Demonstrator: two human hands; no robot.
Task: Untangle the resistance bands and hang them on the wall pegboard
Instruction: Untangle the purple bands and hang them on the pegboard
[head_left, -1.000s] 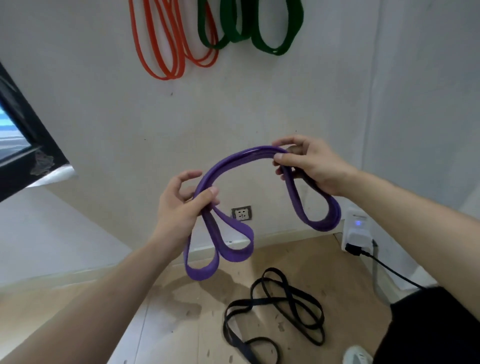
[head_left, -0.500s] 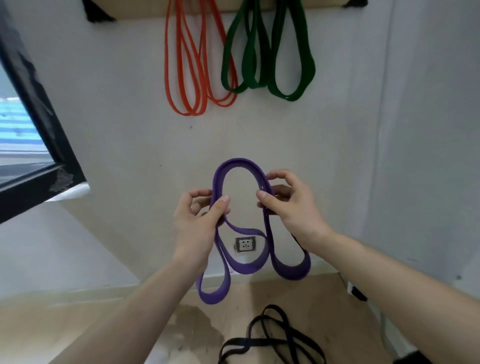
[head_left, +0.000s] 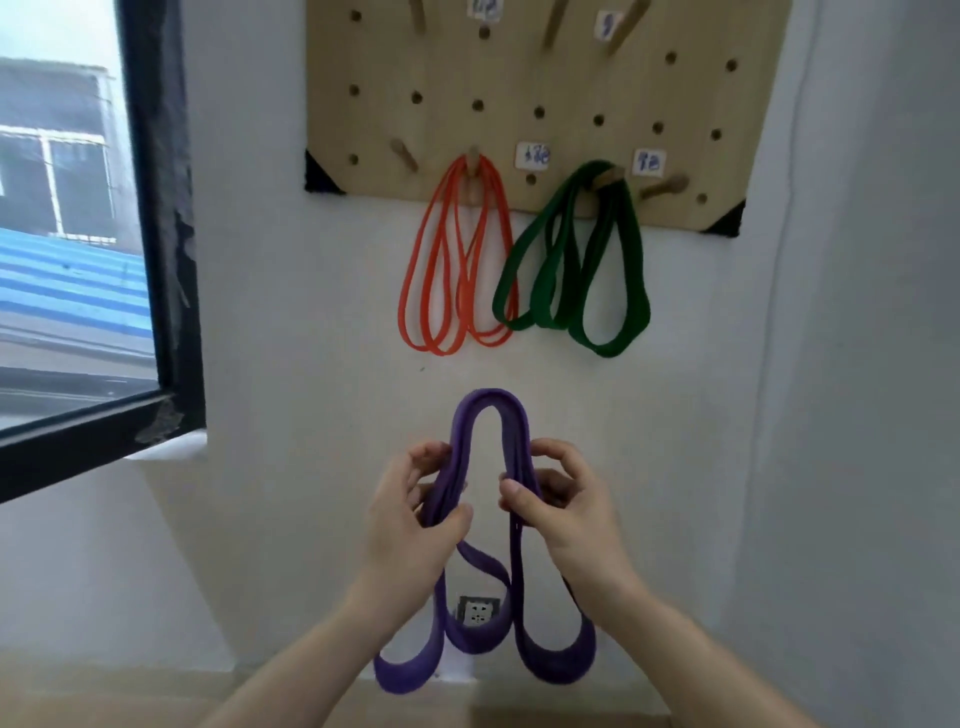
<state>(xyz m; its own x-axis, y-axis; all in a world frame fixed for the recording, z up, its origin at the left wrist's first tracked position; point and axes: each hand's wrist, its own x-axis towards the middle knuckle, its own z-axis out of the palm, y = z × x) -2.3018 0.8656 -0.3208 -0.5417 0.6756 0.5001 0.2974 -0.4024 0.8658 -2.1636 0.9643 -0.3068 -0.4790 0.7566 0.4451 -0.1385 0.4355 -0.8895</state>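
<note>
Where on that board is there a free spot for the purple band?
Free: the left-hand peg, beside the orange bands, and the right-hand peg, beside the green bands. Crowded: the two middle pegs, already loaded.

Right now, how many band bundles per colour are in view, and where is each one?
orange bundle: 1, hung on a pegboard peg
green bundle: 1, hung on a pegboard peg
purple bundle: 1, gripped by left hand and right hand
Total: 3
</note>
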